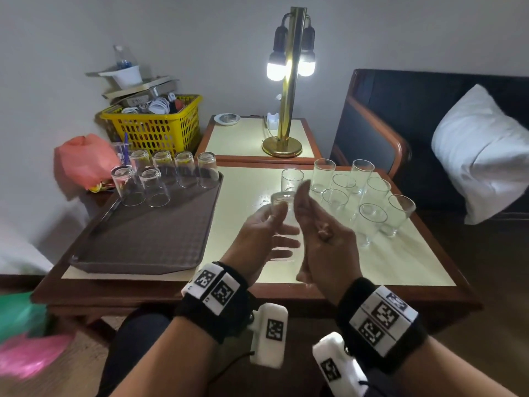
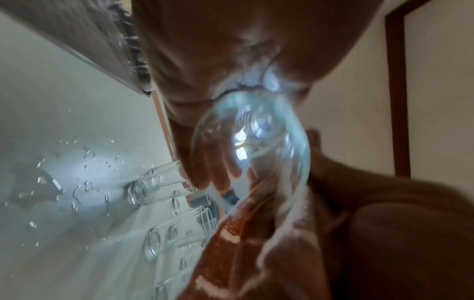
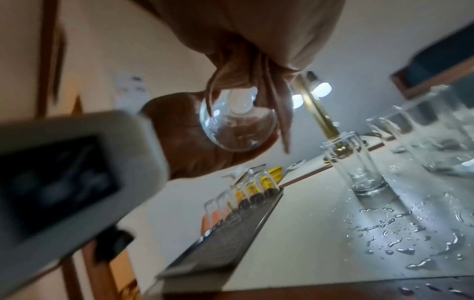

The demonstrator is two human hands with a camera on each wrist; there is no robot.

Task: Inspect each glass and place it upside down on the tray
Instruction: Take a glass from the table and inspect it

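- The held glass (image 1: 282, 222) hangs above the near middle of the worktop (image 1: 400, 262), between both hands; its base points away toward the lamp (image 1: 289, 81) and its open rim back toward the person, so the long axis runs near to far, tilted base-up.
- The left hand (image 1: 257, 233) cradles the glass with fingers curled round its side; the right hand (image 1: 323, 224) stands beside it with fingers nearly straight and thumb tucked; whether it bears on the glass I cannot tell.
- Risk, as I judge it: droplets (image 3: 400, 243) lie on the worktop, so the glass may be wet and could slip from a loose one-handed hold.
- Further right, the upright glasses (image 1: 369, 196) stand crowded toward the right edge; a wrist swinging back for the next one could topple a neighbour.
- At the far left, the tray (image 1: 137, 242) overhangs the worktop's left edge, with seven inverted glasses (image 1: 160, 179) packed along its far rim; setting this one down hard or too close could knock them, or unbalance the tray.
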